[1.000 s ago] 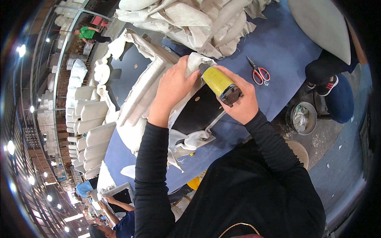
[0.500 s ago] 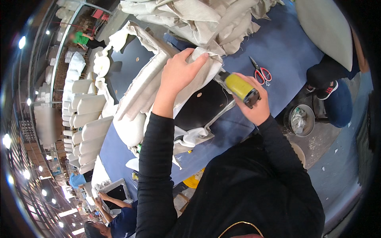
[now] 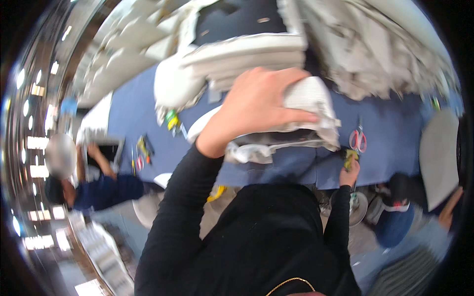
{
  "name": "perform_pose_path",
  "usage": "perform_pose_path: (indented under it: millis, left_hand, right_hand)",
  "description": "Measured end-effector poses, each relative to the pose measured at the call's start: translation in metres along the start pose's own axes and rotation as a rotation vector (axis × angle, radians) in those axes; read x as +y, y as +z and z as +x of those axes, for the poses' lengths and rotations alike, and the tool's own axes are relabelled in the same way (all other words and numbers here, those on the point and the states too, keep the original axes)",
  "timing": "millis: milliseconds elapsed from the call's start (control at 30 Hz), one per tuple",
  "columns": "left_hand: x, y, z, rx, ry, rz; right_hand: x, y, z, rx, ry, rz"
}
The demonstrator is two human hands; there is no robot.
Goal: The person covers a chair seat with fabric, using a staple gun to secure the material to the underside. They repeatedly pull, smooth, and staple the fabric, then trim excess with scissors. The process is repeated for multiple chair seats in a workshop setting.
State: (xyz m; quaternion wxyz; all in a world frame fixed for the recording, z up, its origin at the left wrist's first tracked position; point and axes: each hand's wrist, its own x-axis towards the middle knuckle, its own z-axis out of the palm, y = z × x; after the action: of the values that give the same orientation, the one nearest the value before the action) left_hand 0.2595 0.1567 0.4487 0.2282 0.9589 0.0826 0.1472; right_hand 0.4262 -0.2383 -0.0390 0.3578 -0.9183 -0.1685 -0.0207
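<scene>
My left hand (image 3: 264, 101) grips the edge of a cream fabric-covered cushion panel (image 3: 308, 93), thumb on the near side and fingers over the far side. The panel stands tilted up on the blue table, its dark underside partly showing toward me. At the right, my right hand (image 3: 349, 173) is closed round a yellow-green staple gun (image 3: 351, 159), held low near the table's front edge and apart from the panel. Just beyond the gun lie scissors (image 3: 358, 140) with red-and-white handles.
A heap of cream fabric (image 3: 368, 54) covers the table's far right. Behind the panel are more padded pieces (image 3: 242, 52) and a black board (image 3: 237, 22). Another tool (image 3: 143, 147) lies at left, near a co-worker's arm (image 3: 103, 163). A bucket (image 3: 358, 209) stands below the table's right side.
The view has turned and blurred. My right hand has drawn the staple gun away from the panel, toward the right and nearer me. My left hand keeps its grip, and the panel is tilted up more.
</scene>
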Motion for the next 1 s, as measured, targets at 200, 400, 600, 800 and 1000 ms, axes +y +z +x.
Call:
perform_pose_path:
  millis: [200,400,600,800,1000]
  left_hand:
    - [-0.01,-0.019,-0.064,0.202,-0.012,-0.246]
    - [0.02,-0.005,-0.104,0.452,0.24,-0.33]
    - [0.025,-0.089,-0.158,0.143,0.693,-0.712]
    - [-0.003,-0.111,-0.192,0.037,0.773,-0.776]
    - [-0.057,-0.124,-0.214,0.349,0.643,-0.814]
  right_hand:
    - [-0.236,-0.163,0.138,0.125,-0.224,0.965]
    - [-0.452,-0.18,0.1,-0.597,-0.67,0.426]
    - [-0.473,-0.163,0.109,-0.289,-0.651,0.417]
    - [-0.507,-0.118,0.115,-0.19,-0.813,0.303]
    - [-0.52,-0.106,0.114,-0.115,-0.914,0.221]
